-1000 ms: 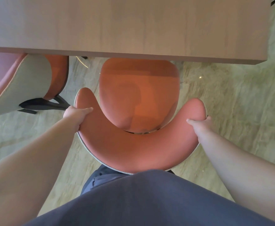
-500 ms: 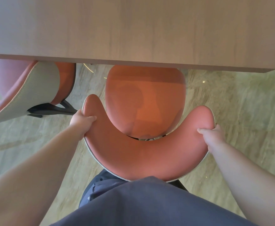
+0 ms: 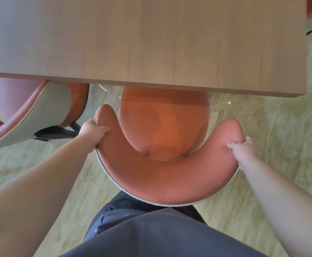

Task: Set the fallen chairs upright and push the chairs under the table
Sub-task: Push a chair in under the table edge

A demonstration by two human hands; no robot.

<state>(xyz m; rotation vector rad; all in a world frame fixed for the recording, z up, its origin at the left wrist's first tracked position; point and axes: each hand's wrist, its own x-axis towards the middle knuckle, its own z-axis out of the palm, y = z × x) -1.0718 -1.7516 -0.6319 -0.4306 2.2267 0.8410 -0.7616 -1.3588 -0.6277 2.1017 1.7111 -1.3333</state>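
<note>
I see both hands, left hand [image 3: 92, 134] and right hand [image 3: 244, 148], fingers clenched on the chair [image 3: 162, 175] backrest; its seat has slid further under the table [image 3: 151, 43] than before.

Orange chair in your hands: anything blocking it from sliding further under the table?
Nothing visible does. The orange chair sits upright, its seat's front already under the table edge. The neighbouring chair stands off to the left, apart.

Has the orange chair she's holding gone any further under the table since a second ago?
Cannot tell: the chair sits lower in view, but so does the table edge, covering about as much seat.
</note>
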